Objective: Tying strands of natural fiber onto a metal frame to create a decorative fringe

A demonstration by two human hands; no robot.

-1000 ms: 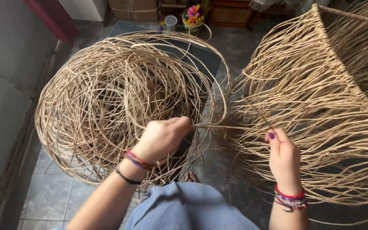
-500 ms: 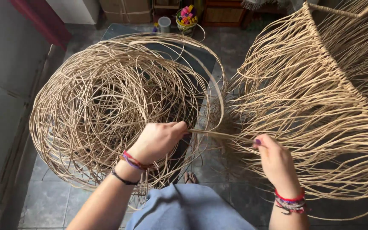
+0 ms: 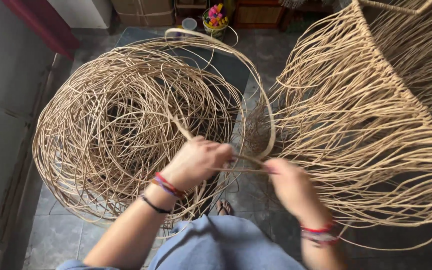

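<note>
Left hand [image 3: 198, 161] closed around single rattan strand [image 3: 248, 160], right hand [image 3: 291, 186], blurred, pinching same strand just beside it. Strand loops up over tiled floor [image 3: 61, 235], between big loose rattan coil [image 3: 131, 125] and hanging strands of woven frame [image 3: 376, 115].

strand: thin tan cane strand [image 3: 248, 161]; held taut between both hands
coil: big loose tangled coil [image 3: 126, 125]; lies on floor, left

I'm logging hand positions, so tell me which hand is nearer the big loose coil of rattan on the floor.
Left. The left hand is over the coil's near edge, gripping a strand. The right hand is beside it, toward the hanging strands.
</note>
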